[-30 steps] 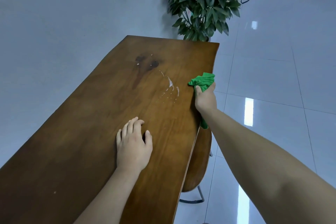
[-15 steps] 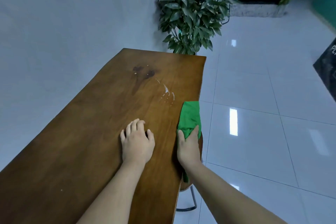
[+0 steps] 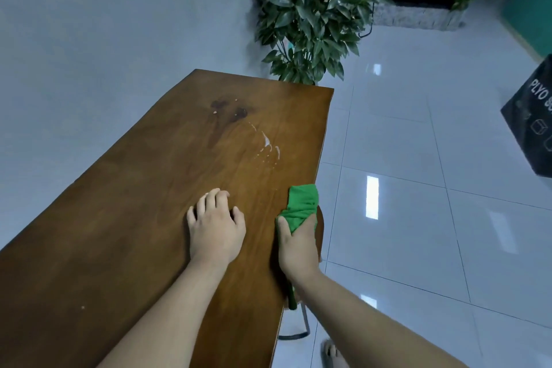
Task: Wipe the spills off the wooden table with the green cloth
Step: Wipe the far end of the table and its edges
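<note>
A long wooden table (image 3: pixel 119 233) runs away from me along the wall. A whitish spill (image 3: pixel 268 148) streaks its far right part, with darker wet stains (image 3: pixel 228 112) just beyond it. My right hand (image 3: pixel 297 245) grips the green cloth (image 3: pixel 301 206) at the table's right edge, well short of the spill; a tail of cloth hangs below my wrist. My left hand (image 3: pixel 215 225) rests flat on the tabletop beside it, fingers slightly curled, holding nothing.
A leafy potted plant (image 3: pixel 310 15) stands past the table's far end. A wooden stool (image 3: pixel 319 230) with a metal leg sits under the right edge. Glossy tiled floor (image 3: pixel 418 218) spreads to the right, with a dark box (image 3: pixel 531 125) at the far right. My foot (image 3: pixel 333 352) shows below.
My right hand pulled the cloth back along the right edge, from beside the spill toward me, and now bunches it tighter. The view tilted up slightly. My left hand stayed put.
</note>
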